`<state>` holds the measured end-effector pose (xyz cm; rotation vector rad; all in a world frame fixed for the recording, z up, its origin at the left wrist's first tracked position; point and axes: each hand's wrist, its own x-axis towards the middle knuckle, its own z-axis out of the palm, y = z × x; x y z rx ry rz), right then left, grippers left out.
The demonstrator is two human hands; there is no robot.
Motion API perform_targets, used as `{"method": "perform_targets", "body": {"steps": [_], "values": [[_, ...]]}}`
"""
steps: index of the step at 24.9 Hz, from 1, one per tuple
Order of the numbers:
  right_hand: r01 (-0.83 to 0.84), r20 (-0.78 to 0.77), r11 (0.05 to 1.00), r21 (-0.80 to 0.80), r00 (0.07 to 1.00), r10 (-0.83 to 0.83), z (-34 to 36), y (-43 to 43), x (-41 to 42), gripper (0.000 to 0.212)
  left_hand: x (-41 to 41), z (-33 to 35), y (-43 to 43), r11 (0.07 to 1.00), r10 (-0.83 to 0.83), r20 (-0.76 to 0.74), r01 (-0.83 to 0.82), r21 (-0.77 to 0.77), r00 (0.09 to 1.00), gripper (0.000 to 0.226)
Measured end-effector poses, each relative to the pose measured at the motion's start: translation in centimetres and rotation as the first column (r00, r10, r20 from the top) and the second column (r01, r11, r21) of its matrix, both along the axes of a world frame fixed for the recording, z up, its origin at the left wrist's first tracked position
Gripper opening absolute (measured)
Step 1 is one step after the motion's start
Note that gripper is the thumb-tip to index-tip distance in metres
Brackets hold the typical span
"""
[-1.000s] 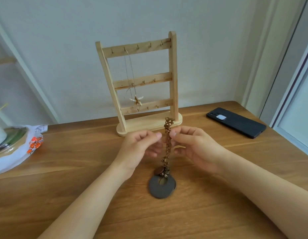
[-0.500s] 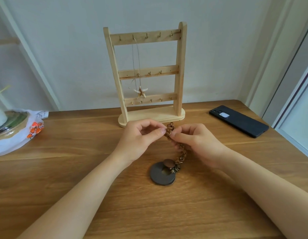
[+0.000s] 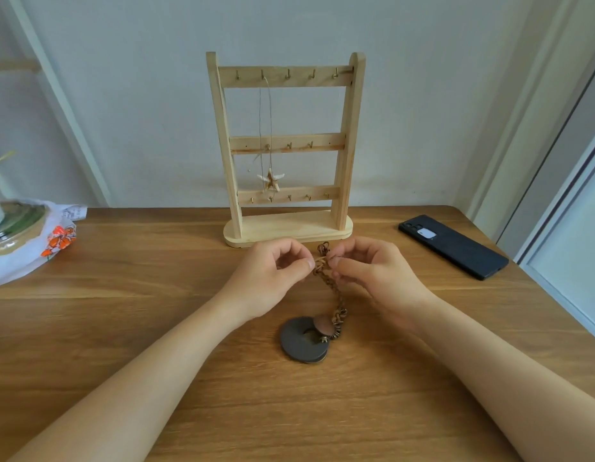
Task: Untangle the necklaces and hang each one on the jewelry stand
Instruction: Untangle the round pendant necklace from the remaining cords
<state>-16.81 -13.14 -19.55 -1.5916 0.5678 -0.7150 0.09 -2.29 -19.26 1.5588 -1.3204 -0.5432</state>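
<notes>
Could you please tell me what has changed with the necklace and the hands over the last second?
The braided brown cord necklace went from taut to slack and curved, its dark round disc pendant now lying flat on the wooden table. The left hand and right hand still pinch its upper end. The starfish necklace on the wooden jewelry stand and the black phone stayed put.

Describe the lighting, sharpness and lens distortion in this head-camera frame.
Head view: soft, even daylight, no glare, faint shadows under the left hand, right hand and braided necklace they pinch. Head view: the wide lens makes the door frame and white rail lean outward. Head view: the jewelry stand is sharp; the plastic bag at left looks softer.
</notes>
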Motion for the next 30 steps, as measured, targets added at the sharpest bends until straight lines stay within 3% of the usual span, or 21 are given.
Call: {"method": "perform_targets", "body": {"steps": [3, 6, 11, 15, 19, 22, 27, 30], "values": [[-0.042, 0.102, 0.969, 0.244, 0.995, 0.018, 0.41, -0.23, 0.08, 0.011, -0.07, 0.02, -0.16, 0.999, 0.014, -0.119, -0.009, 0.035, 0.993, 0.014], [-0.095, 0.130, 0.955, 0.281, 0.990, 0.060, 0.50, -0.23, 0.23, 0.013, -0.12, 0.04, -0.37, 0.998, 0.029, -0.200, -0.018, 0.053, 0.979, 0.016], [-0.088, 0.123, 0.978, 0.188, 0.990, 0.065, 0.27, -0.27, 0.13, 0.013, -0.28, 0.15, -0.27, 0.998, -0.057, -0.256, 0.065, 0.024, 0.965, 0.006], [-0.097, 0.074, 0.988, 0.118, 0.993, 0.089, -0.22, -0.20, 0.20, 0.026, -0.50, -0.04, -0.15, 0.998, -0.063, -0.275, 0.064, -0.004, 0.959, 0.008], [-0.089, 0.090, 0.981, 0.170, 0.993, 0.075, -0.20, -0.46, 0.19, 0.028, -0.14, 0.11, -0.15, 0.999, -0.019, -0.505, 0.029, 0.013, 0.863, 0.007], [-0.130, 0.077, 0.985, 0.117, 0.990, 0.122, -0.09, -0.38, 0.34, 0.025, -0.05, 0.45, -0.30, 0.999, -0.022, -0.615, 0.034, 0.009, 0.788, 0.008], [-0.083, 0.030, 0.996, -0.023, 0.996, 0.084, -0.38, -0.05, 0.33, 0.023, -0.05, 0.69, -0.20, 0.999, -0.045, -0.646, 0.048, -0.013, 0.762, 0.013], [-0.035, 0.090, 0.998, 0.043, 0.995, 0.031, -0.43, 0.01, 0.33, 0.007, -0.14, 0.35, -0.01, 1.000, 0.003, -0.517, 0.006, 0.016, 0.856, 0.016]]}}
